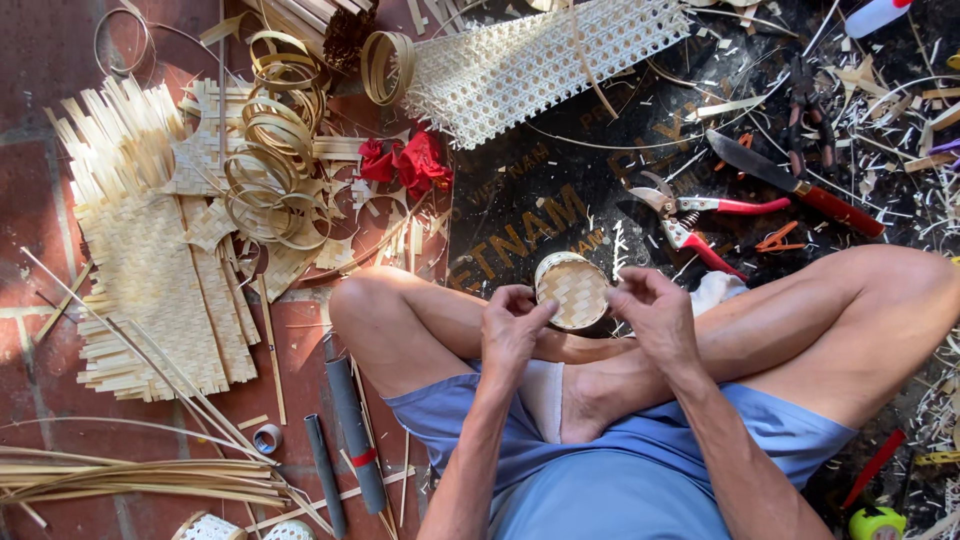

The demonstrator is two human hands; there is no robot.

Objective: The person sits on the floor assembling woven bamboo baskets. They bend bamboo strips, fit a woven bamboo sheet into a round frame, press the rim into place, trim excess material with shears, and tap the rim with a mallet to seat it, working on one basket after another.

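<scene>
I sit cross-legged on the floor in blue shorts. My left hand [512, 322] grips the left rim of a small round woven bamboo basket [572, 290], held above my crossed legs with its woven bottom facing me. My right hand [648, 305] pinches at the basket's right edge with its fingertips. Whether a thin strip lies between those fingers is too small to tell.
Woven bamboo mats [150, 270] and coiled bamboo strips [265, 160] lie at left. An open-weave cane sheet [530, 60] lies ahead. Red-handled pruning shears [690, 215], a knife [790, 180] and pliers [808, 110] rest on a black mat [520, 200]. Grey tubes [350, 430] lie by my left knee.
</scene>
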